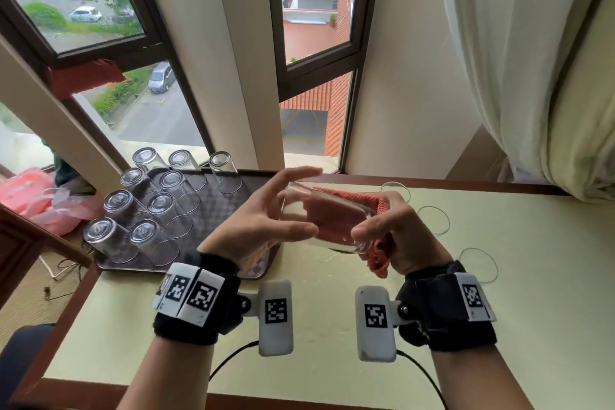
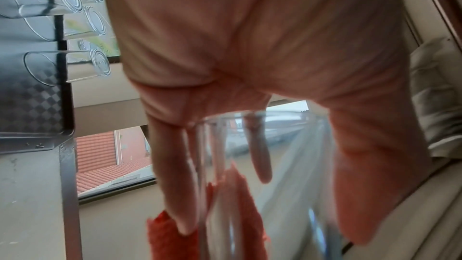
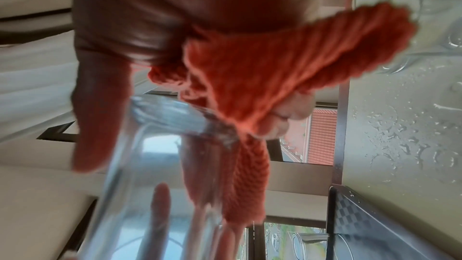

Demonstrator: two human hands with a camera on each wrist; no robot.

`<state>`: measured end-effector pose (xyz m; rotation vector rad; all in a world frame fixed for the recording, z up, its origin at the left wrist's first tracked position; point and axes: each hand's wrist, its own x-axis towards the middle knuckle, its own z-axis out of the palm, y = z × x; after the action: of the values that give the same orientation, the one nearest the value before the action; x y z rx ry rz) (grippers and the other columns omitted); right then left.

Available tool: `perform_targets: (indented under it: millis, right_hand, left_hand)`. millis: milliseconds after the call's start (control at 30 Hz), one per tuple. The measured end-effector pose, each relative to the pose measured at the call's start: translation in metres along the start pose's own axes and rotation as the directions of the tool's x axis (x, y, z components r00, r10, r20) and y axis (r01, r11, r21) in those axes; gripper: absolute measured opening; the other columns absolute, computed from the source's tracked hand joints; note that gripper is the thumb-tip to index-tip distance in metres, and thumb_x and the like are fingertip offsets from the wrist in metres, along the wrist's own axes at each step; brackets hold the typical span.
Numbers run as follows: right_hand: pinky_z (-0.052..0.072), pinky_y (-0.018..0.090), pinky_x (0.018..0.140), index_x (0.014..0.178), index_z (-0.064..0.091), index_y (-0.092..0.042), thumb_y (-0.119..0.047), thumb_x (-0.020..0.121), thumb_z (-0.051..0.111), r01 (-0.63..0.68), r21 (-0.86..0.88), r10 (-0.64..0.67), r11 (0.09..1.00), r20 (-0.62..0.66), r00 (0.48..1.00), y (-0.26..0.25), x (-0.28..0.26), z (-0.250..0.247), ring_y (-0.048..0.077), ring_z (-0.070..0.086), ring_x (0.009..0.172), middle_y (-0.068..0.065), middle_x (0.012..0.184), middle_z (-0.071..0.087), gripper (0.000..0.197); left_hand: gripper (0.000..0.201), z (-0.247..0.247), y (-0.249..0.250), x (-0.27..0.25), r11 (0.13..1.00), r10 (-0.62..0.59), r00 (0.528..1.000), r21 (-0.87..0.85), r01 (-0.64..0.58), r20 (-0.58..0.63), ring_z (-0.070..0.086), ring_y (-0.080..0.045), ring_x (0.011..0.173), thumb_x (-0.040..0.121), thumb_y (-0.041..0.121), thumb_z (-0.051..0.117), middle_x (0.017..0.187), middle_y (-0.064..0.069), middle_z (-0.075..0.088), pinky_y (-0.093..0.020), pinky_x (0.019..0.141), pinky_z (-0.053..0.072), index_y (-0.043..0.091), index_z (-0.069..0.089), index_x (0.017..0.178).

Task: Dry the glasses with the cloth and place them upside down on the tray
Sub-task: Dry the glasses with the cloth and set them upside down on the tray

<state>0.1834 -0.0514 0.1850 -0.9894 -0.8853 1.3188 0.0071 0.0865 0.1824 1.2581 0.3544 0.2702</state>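
The person holds one glass [image 1: 327, 216] on its side above the table [image 1: 499, 326], between the two hands and just right of the tray [image 1: 229, 190]. The left hand [image 1: 266, 213] cups it loosely, fingers spread and nearly straight along the top and thumb beneath, more a cradle than a clamp. The right hand [image 1: 396, 236] is curled tight, pinching the red cloth [image 1: 377, 260] against the glass; part of the cloth shows through the glass wall, and I judge it is pushed into or wrapped behind the glass, though I cannot tell which.

The risk I see is a slip. With so slack a hold on the left, a firm twist of the cloth from the right could turn the wet glass out of the fingers and drop it onto the tabletop (or onto the tray's edge).

On the tray stand the dried glasses [image 1: 159, 213], nine by my count, all bottoms up and crowded toward its left and far sides; the near right part looks free, so the next one should go there without knocking a neighbour. Right of the hands, faint round rims suggest more glasses waiting [image 1: 432, 220], hard to make out against the pale top. Water beads lie on the table there. A curtain [image 1: 532, 76] hangs at far right.
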Motion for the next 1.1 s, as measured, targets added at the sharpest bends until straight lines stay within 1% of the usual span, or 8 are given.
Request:
perform_targets:
  millis: [167,267,367,500,700,833,1000,1100]
  right_hand:
    - [0.059,0.037,0.074,0.115,0.068,-0.001,0.007,0.057,0.062,0.003,0.038,0.004,0.999,-0.185,0.983,0.002,0.008,0.001,0.038,0.071,0.097,0.023,0.105,0.073,0.059]
    - [0.057,0.042,0.074,0.111,0.073,-0.019,-0.006,0.061,0.071,0.091,-0.081,-0.114,0.993,-0.373,0.921,0.007,0.011,0.001,0.033,0.068,0.093,0.009,0.103,0.075,0.052]
    - [0.053,0.052,0.088,0.103,0.076,-0.038,-0.02,0.084,0.066,0.157,-0.045,-0.161,0.987,-0.423,0.892,0.005,0.015,0.012,0.028,0.062,0.102,-0.001,0.11,0.073,0.027]
    - [0.049,0.059,0.098,0.136,0.057,-0.032,-0.036,0.098,0.047,0.139,-0.025,-0.134,0.99,-0.464,0.875,0.001,0.016,0.022,0.029,0.056,0.127,0.0,0.135,0.063,0.04]
    - [0.061,0.032,0.073,0.124,0.06,-0.014,-0.017,0.106,0.035,0.151,0.083,-0.106,0.985,-0.401,0.91,0.002,0.011,0.027,0.017,0.072,0.091,0.001,0.11,0.074,0.031]
    - [0.059,0.049,0.085,0.125,0.06,-0.016,-0.026,0.105,0.036,0.134,0.048,-0.1,0.99,-0.436,0.894,0.003,0.013,0.029,0.023,0.068,0.106,0.002,0.115,0.072,0.033]
    - [0.058,0.023,0.069,0.12,0.06,-0.008,-0.033,0.098,0.036,0.178,0.057,-0.138,0.982,-0.422,0.896,-0.001,0.004,0.033,0.016,0.07,0.086,0.009,0.105,0.069,0.041]
    - [0.062,0.036,0.075,0.124,0.058,-0.01,-0.041,0.094,0.035,0.174,-0.026,-0.168,0.984,-0.427,0.888,-0.004,0.006,0.035,0.021,0.071,0.091,0.011,0.113,0.069,0.049]
  left_hand:
    - [0.079,0.002,0.004,0.004,0.995,0.075,0.991,0.075,-0.067,-0.11,0.073,-0.03,0.101,0.037,0.03,0.101,0.111,-0.01,0.074,-0.036,0.08,0.061,0.02,0.067,0.108]
    - [0.079,0.009,0.001,0.005,0.985,0.154,0.96,0.106,-0.133,-0.234,0.072,-0.029,0.102,0.041,0.031,0.099,0.112,-0.011,0.073,-0.032,0.081,0.06,0.02,0.064,0.112]
    - [0.067,0.018,-0.002,0.006,0.979,0.202,0.92,0.098,-0.179,-0.337,0.074,-0.028,0.098,0.054,0.025,0.088,0.114,-0.014,0.072,-0.033,0.079,0.061,0.019,0.06,0.114]
    - [0.065,0.027,-0.004,0.006,0.978,0.211,0.923,0.079,-0.195,-0.322,0.074,-0.028,0.096,0.055,0.024,0.086,0.112,-0.013,0.074,-0.033,0.077,0.061,0.018,0.06,0.114]
    - [0.056,0.012,-0.004,0.002,0.966,0.256,0.854,0.078,-0.249,-0.452,0.072,-0.033,0.1,0.063,0.011,0.085,0.107,-0.008,0.076,-0.039,0.083,0.061,0.019,0.059,0.112]
    - [0.073,0.015,0.003,-0.003,0.961,0.271,0.905,0.146,-0.234,-0.328,0.074,-0.028,0.096,0.049,0.036,0.095,0.108,-0.008,0.075,-0.034,0.078,0.061,0.021,0.062,0.112]
    - [0.074,0.007,0.007,-0.003,0.946,0.323,0.857,0.145,-0.289,-0.402,0.073,-0.03,0.098,0.047,0.033,0.093,0.11,-0.013,0.073,-0.038,0.082,0.061,0.021,0.06,0.112]
    - [0.07,0.013,0.008,-0.008,0.953,0.298,0.909,0.152,-0.263,-0.293,0.073,-0.031,0.1,0.05,0.028,0.092,0.112,-0.012,0.073,-0.035,0.081,0.06,0.021,0.06,0.113]
